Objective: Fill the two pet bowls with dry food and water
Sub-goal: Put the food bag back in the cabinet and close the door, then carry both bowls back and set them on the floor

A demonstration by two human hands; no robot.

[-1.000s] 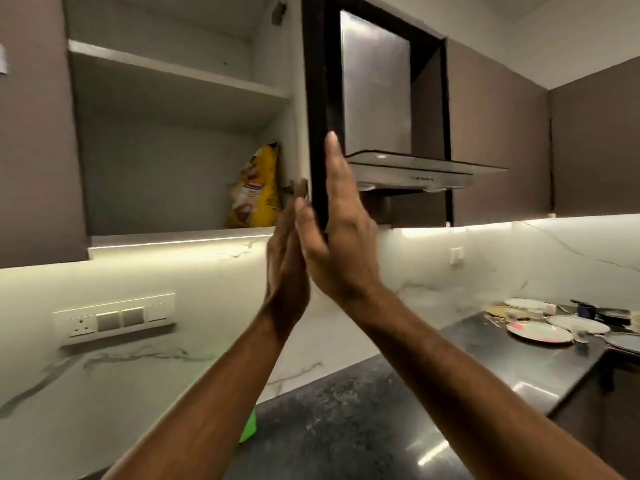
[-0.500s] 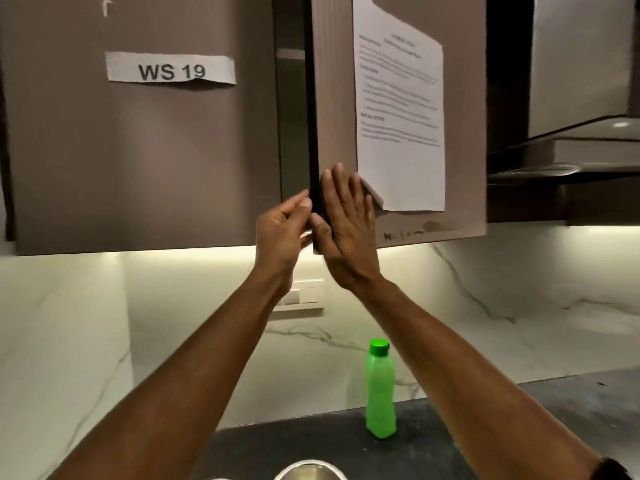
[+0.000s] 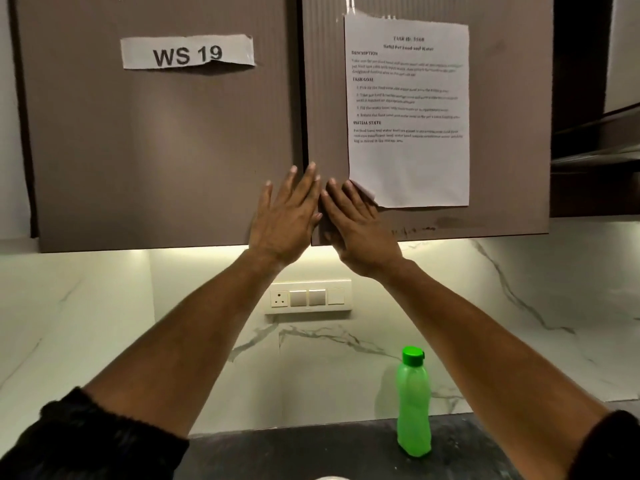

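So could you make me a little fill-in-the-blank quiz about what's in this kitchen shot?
1. The left hand and the right hand both lie flat against the cabinet ____.
2. The label on the left cabinet door reads WS ____.
3. The bottle standing on the counter is ____ in colour.
4. The printed sheet is stuck to the ____ cabinet door.

Missing words: doors; 19; green; right

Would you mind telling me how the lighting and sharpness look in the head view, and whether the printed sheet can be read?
Head view: warm under-cabinet light brightens the marble backsplash, while the cabinet doors stay dim; the WS 19 label is sharp, the instruction sheet has legible headings but smeared body text; wide-angle bowing shows at the edges; the green bottle is evenly lit.
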